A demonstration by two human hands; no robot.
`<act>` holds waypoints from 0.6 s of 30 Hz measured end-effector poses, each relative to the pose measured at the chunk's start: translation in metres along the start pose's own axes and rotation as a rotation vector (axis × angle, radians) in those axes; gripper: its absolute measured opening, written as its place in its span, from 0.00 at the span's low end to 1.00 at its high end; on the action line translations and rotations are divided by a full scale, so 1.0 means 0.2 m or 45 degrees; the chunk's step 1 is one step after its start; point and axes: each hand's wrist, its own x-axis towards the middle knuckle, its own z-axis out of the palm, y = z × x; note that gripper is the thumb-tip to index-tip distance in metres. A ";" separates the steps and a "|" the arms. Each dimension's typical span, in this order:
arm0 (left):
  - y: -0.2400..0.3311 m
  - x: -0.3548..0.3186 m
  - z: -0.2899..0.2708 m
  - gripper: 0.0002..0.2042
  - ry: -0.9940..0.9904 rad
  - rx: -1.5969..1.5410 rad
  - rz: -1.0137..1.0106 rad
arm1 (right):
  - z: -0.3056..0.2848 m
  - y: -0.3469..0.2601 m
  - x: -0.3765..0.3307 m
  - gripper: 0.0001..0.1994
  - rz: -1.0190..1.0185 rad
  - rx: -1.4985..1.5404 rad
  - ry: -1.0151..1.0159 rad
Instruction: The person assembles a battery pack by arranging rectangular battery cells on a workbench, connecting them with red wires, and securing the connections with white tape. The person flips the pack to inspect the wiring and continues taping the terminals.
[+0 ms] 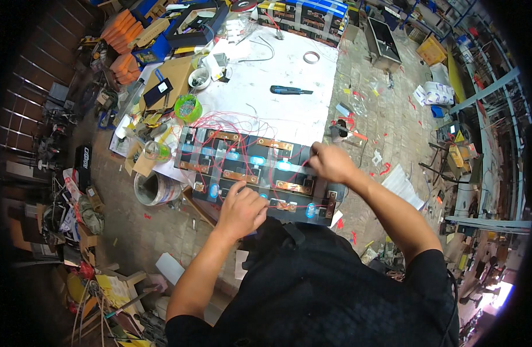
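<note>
A black battery pack [220, 162] with copper busbars [273, 144] and thin red wires lies at the near edge of a white table [289, 87]. My left hand [241, 209] rests fingers-down on the pack's near edge, beside a copper bar. My right hand [329, 162] is at the pack's right end, pinching a strip of clear tape [295, 168] that runs leftward over the cells.
A blue-handled utility knife [291, 90] and a tape roll [311, 56] lie farther back on the table. A green bowl of small parts [188, 107], cardboard and boxes crowd the left. A white bucket [155, 188] stands on the littered floor.
</note>
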 end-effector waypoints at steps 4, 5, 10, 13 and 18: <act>-0.04 0.02 0.00 0.09 0.018 0.000 0.051 | -0.13 -0.04 0.12 0.16 0.410 0.766 -0.348; -0.05 0.04 0.01 0.09 0.023 -0.009 0.070 | -0.14 -0.05 0.12 0.16 0.431 0.762 -0.377; -0.07 0.12 0.05 0.12 -0.044 0.059 0.036 | -0.15 -0.11 0.14 0.14 0.522 0.850 -0.338; -0.13 0.15 0.10 0.11 -0.070 0.156 -0.038 | -0.14 -0.14 0.16 0.12 0.623 1.250 -0.250; -0.25 0.21 0.01 0.08 -0.018 0.252 -0.019 | -0.16 -0.21 0.25 0.09 0.573 1.685 0.070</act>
